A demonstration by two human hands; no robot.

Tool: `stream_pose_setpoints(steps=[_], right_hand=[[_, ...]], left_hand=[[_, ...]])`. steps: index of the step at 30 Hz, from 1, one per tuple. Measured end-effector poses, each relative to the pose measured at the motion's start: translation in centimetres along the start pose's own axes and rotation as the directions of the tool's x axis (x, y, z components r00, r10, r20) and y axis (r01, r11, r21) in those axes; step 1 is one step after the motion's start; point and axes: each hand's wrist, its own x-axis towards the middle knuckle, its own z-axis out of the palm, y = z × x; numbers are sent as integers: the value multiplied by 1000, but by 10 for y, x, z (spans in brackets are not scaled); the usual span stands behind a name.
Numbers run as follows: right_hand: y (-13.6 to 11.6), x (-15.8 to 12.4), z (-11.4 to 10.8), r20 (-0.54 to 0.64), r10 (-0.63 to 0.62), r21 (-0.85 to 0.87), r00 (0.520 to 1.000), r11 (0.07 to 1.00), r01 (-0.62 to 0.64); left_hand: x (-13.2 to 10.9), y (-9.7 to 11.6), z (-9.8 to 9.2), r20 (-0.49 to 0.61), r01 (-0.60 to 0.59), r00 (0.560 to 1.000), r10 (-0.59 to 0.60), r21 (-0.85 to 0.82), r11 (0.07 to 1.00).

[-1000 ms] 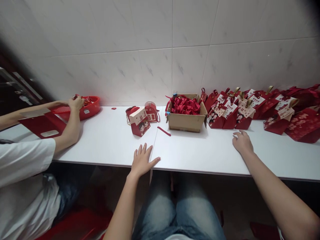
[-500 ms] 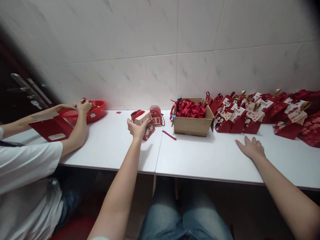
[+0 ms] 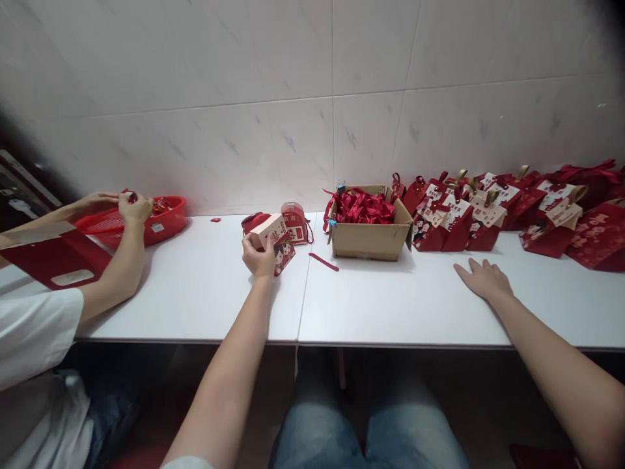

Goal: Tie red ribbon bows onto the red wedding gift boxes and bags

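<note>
Straight ahead in the head view, the left hand (image 3: 258, 255) grips a small red gift box (image 3: 280, 247) resting on the white desk (image 3: 390, 303), just left of a cardboard box (image 3: 370, 240) of red ribbons. The right hand (image 3: 484, 280) lies open, palm down on the desk, near finished gift bags (image 3: 452, 218). A co-worker's hands (image 3: 131, 207) work over a red basket (image 3: 166, 218) far left.

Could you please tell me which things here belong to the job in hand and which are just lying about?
In hand: gift box, gripped by the left hand.
Lying about: cardboard box of ribbons, loose ribbon, tagged gift boxes, red basket; right hand flat on table.
</note>
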Motion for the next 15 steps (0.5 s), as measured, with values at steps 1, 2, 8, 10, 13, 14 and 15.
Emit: stream_pose_setpoints(steps=[1, 2, 8, 10, 13, 14, 15], right_hand=[[0, 0, 0, -1, 1, 6, 1000, 1000, -1], [0, 1, 0, -2, 1, 14, 1000, 1000, -1], [0, -2, 0, -65, -25, 76, 998, 997, 30], [0, -5, -1, -123, -21, 109, 992, 993, 35], [-6, -12, -11, -319, 19, 182, 948, 982, 42], [-13, -14, -17, -405, 18, 202, 914, 977, 70], [-23, -17, -25, -491, -4, 213, 871, 969, 124]], left_hand=[[0, -3, 0, 2, -3, 1000, 3, 1, 1000], [1, -5, -1, 2, -1, 1000, 1, 1, 1000], [9, -9, 1, -25, 22, 999, -23, -34, 999], [9, -9, 3, -12, 1, 1000, -1, -46, 999], [5, -9, 6, 44, -41, 998, 43, -59, 997], [3, -9, 8, 68, -54, 996, 58, -62, 997], [1, -8, 10, 94, -66, 993, 71, -64, 996]])
